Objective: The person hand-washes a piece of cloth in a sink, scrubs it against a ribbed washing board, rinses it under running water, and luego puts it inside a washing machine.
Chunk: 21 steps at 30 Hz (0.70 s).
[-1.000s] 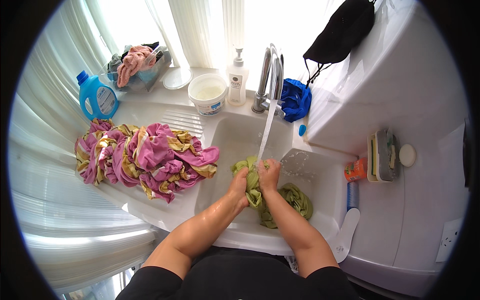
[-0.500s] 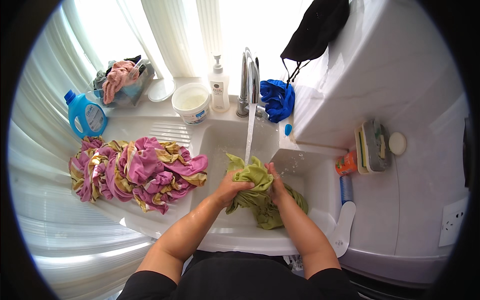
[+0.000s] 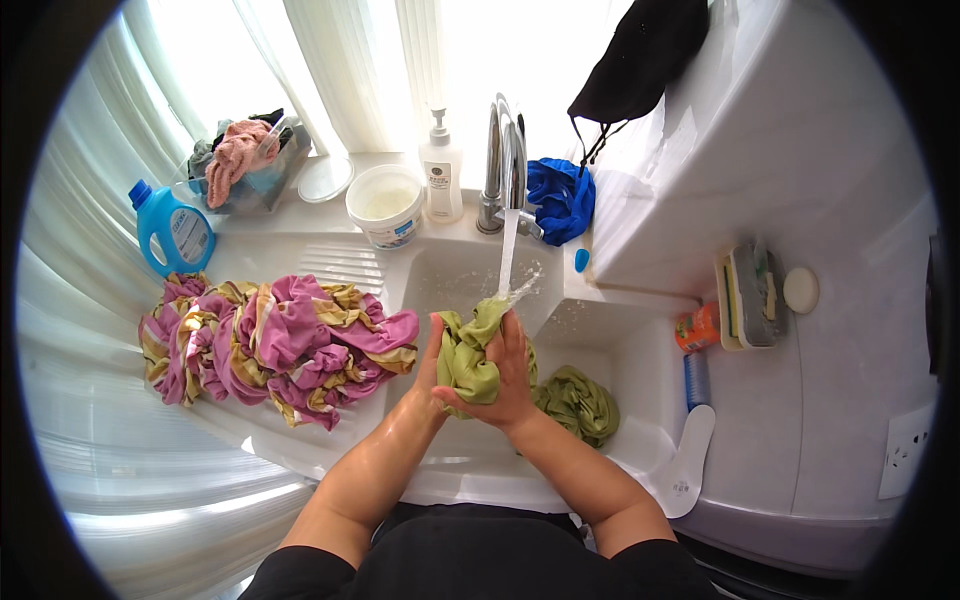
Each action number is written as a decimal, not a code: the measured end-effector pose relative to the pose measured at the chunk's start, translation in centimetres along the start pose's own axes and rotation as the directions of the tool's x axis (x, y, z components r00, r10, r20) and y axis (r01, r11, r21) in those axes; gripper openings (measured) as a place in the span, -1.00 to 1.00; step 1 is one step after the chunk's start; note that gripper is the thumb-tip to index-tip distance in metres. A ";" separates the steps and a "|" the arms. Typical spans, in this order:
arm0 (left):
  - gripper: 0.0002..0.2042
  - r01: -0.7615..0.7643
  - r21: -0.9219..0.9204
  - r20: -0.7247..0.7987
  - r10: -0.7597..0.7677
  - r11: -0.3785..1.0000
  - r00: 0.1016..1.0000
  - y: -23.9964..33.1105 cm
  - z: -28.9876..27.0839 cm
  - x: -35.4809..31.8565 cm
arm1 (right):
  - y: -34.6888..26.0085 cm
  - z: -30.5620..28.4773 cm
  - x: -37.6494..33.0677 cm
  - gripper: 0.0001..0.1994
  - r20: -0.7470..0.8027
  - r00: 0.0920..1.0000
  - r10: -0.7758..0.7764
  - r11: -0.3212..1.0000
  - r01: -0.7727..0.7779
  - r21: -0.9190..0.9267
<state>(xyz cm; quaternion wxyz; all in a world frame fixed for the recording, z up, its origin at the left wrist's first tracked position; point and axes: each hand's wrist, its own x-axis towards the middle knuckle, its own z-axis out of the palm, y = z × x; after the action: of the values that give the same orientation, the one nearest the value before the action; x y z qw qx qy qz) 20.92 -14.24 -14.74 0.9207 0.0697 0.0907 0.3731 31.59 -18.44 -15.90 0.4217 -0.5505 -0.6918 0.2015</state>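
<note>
A wet green cloth (image 3: 468,362) is bunched up between my hands above the white sink (image 3: 430,265). My left hand (image 3: 426,362) presses on its left side, and its fingers are partly hidden behind the folds. On the right side, my right hand (image 3: 512,378) grips the same cloth with the fingers pointing up and the thumb across the front. Water (image 3: 508,255) runs from the chrome faucet (image 3: 508,170) onto the top of the bundle and splashes off to the right. More green fabric (image 3: 580,405) lies heaped in the right part of the basin.
Left of the basin lies a pink and yellow fabric heap (image 3: 290,335). Behind stand a blue detergent bottle (image 3: 175,230), a white tub (image 3: 385,205), a pump bottle (image 3: 440,180) and a blue cloth (image 3: 560,200). A white-handled brush (image 3: 690,460) rests at the right rim.
The cloth's held part has shifted left and been gathered into a tighter bundle. My right hand has moved left and turned its back toward me. Water now splashes off the cloth's top.
</note>
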 end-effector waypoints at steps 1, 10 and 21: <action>-0.24 -0.096 -0.016 0.025 0.096 0.995 0.995 -0.8 -0.7 0.2 | -0.6 -0.3 0.3 0.06 -0.061 0.996 -0.068 0.995 0.063 -0.076; -0.62 -0.141 0.061 -0.417 0.154 0.988 0.896 -3.1 -7.8 3.8 | 3.1 0.6 1.5 -0.69 -0.294 0.942 -0.163 0.974 0.105 -0.203; -0.71 -0.021 0.808 -0.417 0.598 0.588 0.685 -1.3 -3.9 3.2 | 5.6 1.3 3.4 -0.74 0.039 0.853 0.521 0.761 -0.485 0.431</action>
<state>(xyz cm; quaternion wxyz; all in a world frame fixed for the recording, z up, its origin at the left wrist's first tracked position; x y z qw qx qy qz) 23.23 -12.71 -19.19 0.6240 0.3237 0.5369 0.4665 33.73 -13.23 -19.59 0.4901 -0.6179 -0.4394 0.4302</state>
